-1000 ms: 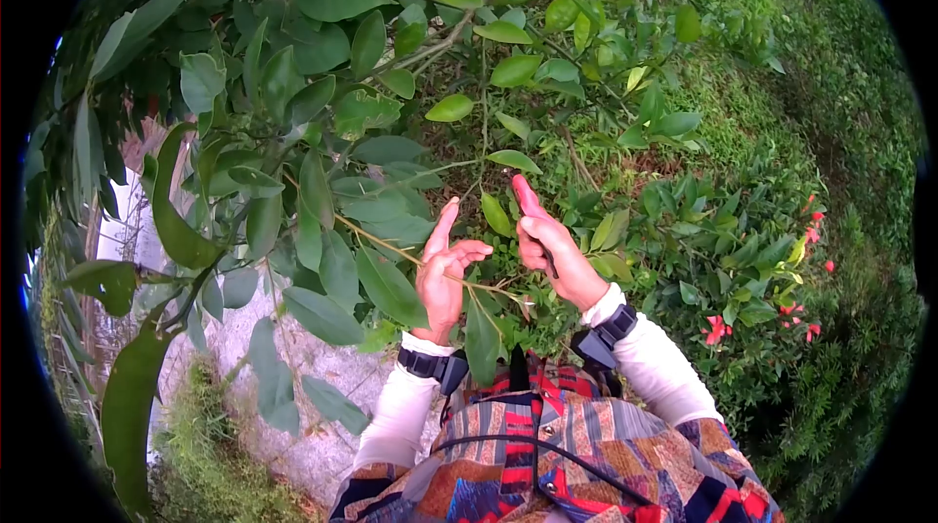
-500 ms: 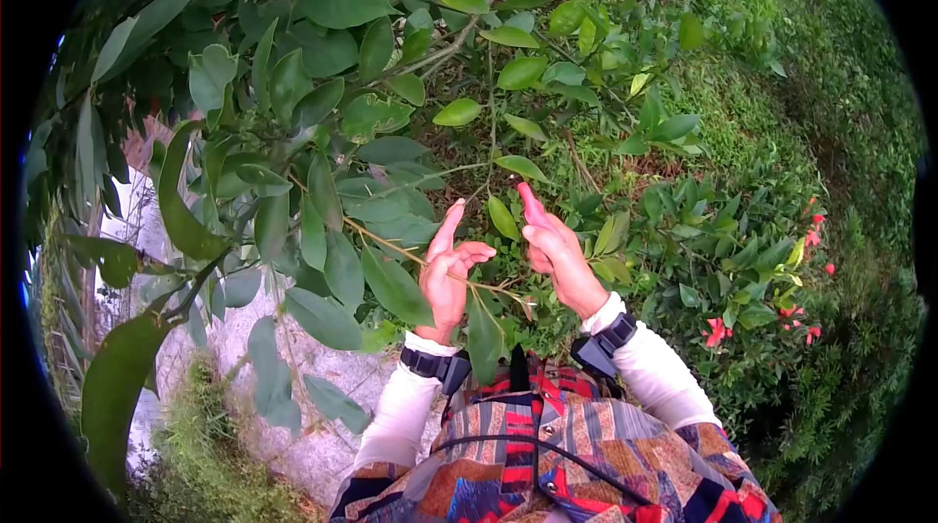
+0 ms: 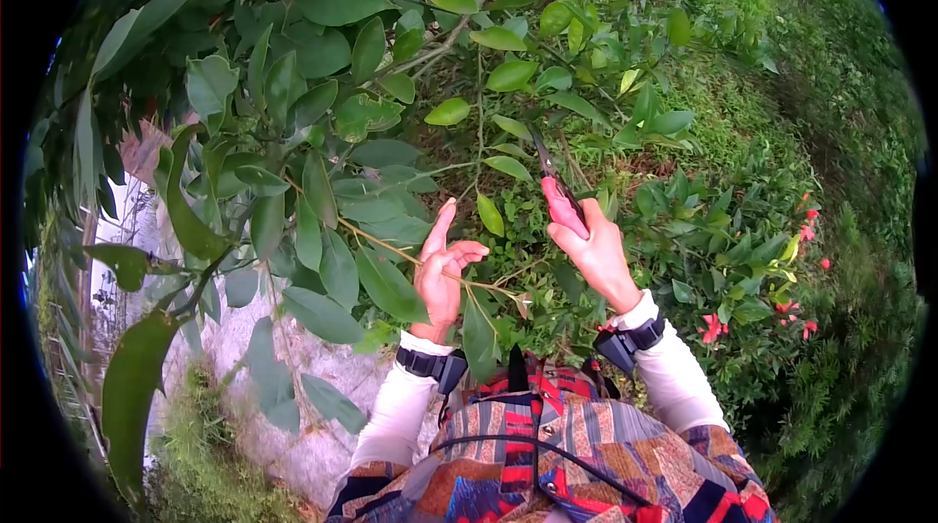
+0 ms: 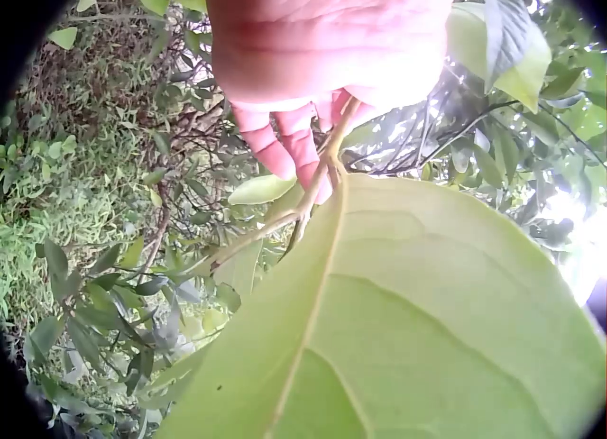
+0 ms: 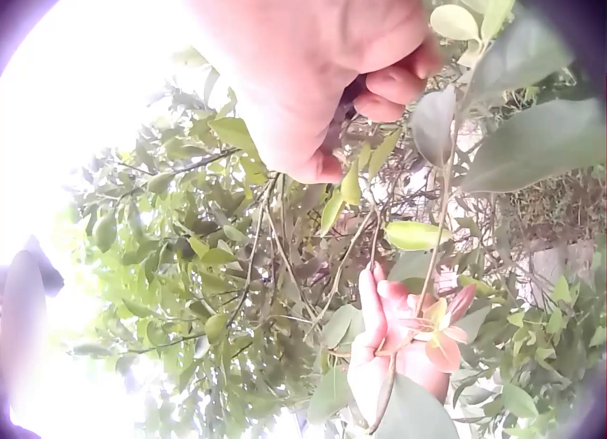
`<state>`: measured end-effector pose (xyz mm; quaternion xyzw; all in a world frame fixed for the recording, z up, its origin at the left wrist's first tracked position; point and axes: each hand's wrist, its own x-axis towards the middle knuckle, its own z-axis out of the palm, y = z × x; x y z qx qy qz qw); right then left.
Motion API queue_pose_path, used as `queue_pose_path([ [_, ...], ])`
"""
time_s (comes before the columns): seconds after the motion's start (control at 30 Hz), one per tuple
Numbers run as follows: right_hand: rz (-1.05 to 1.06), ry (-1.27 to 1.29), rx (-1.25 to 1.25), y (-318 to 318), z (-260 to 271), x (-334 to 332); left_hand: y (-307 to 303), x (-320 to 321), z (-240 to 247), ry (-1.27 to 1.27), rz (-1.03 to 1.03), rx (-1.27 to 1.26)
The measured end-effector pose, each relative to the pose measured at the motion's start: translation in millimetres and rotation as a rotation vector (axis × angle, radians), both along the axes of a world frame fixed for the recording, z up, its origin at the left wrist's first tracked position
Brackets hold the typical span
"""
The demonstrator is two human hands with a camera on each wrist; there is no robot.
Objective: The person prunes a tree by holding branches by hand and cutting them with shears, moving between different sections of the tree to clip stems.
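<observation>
1. Right hand (image 3: 598, 254) grips red-handled clippers (image 3: 561, 204), tip pointing up-left from the head view.
2. Thin twig (image 3: 480, 137) sits left of that tip, running up-down.
3. Left hand (image 3: 437, 292): at the leafy branch (image 4: 331, 156), can't tell if gripping.

Pale ground (image 3: 322, 450) at left, dense green undergrowth (image 3: 840, 357) and red flowers (image 3: 713, 328) at right.

Pink-handled clippers (image 3: 563, 204) are being gripped in the right hand (image 3: 598, 254). A leafy branch (image 3: 381, 242) is being held in the left hand (image 3: 440, 285).
</observation>
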<state>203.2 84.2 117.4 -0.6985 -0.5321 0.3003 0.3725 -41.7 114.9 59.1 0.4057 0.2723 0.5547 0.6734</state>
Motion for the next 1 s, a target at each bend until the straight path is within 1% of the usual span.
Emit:
queue_pose_path([
  [0.07,0.032,-0.066,-0.015,3,16,-6,0,1,0,0.006,-0.002,-0.005],
  [0.13,0.046,-0.144,-0.034,11,16,-10,-1,0,-1,0.012,0.006,-0.010],
  [0.27,0.040,-0.156,-0.014,27,14,-19,0,-3,-5,0.019,0.002,-0.001],
  [0.43,0.037,-0.240,-0.028,44,13,-22,-2,-3,1,0.037,0.012,-0.008],
  [0.5,0.045,-0.251,-0.031,46,14,-23,-2,-3,3,0.073,0.017,-0.003],
  [0.67,0.049,-0.300,-0.009,44,10,-24,-1,-3,1,0.053,0.018,0.004],
  [0.73,0.052,-0.351,0.060,44,6,-24,-1,-2,1,0.050,0.015,0.006],
  [0.83,0.058,-0.386,0.096,42,5,-24,-1,-3,0,0.045,0.018,-0.001],
  [1.0,0.047,-0.392,0.088,47,5,-24,-2,-2,-1,0.039,0.008,0.011],
])
